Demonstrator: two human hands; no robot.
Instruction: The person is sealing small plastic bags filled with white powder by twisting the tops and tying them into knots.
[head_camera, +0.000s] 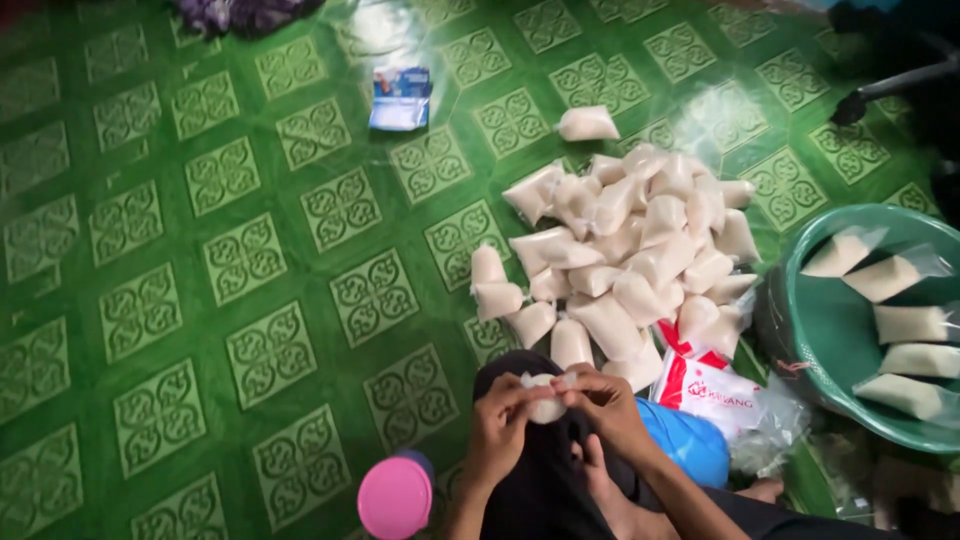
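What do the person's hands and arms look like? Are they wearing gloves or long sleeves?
No gloves and no sleeves in view. The left hand and right hand are bare, and both forearms are uncovered too. I can't make out any rings, watch or bracelets.

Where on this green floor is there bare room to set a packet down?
Bare floor spans the left, between the blue-white pack and the pink lid. Crowded: the pile of white packets, the green basin, and around both hands, left hand and right hand.
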